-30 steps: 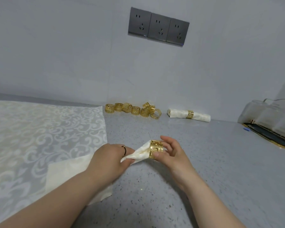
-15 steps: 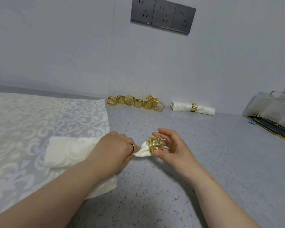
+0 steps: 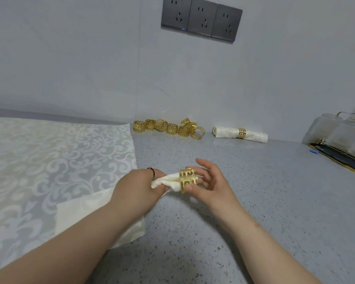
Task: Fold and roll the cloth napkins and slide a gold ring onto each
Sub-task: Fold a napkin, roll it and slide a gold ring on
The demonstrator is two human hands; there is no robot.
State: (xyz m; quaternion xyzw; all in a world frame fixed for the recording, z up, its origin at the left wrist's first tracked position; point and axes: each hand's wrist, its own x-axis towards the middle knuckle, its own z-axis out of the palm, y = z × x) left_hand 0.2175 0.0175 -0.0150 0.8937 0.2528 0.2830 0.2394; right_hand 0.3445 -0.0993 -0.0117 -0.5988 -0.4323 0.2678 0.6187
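My left hand (image 3: 136, 186) grips a rolled cream napkin (image 3: 168, 180) just above the grey counter, its end pointing right. My right hand (image 3: 210, 182) pinches a gold cut-out ring (image 3: 188, 180) between thumb and fingers, with the napkin's end inside the ring. Most of the roll is hidden by my left hand. A flat cream napkin (image 3: 84, 212) lies under my left forearm. Several loose gold rings (image 3: 168, 128) sit by the back wall. A finished rolled napkin (image 3: 225, 133) wearing a gold ring (image 3: 241, 133) lies to their right.
A white patterned cloth (image 3: 49, 160) covers the counter's left side. A clear lidded container on a gold-rimmed tray (image 3: 340, 152) stands at the far right. Three grey wall sockets (image 3: 201, 18) are above. Bare grey speckled counter (image 3: 254, 201) spreads to the right.
The ring has slid further over the napkin's end, and both hands have shifted slightly. The camera has tipped a little.
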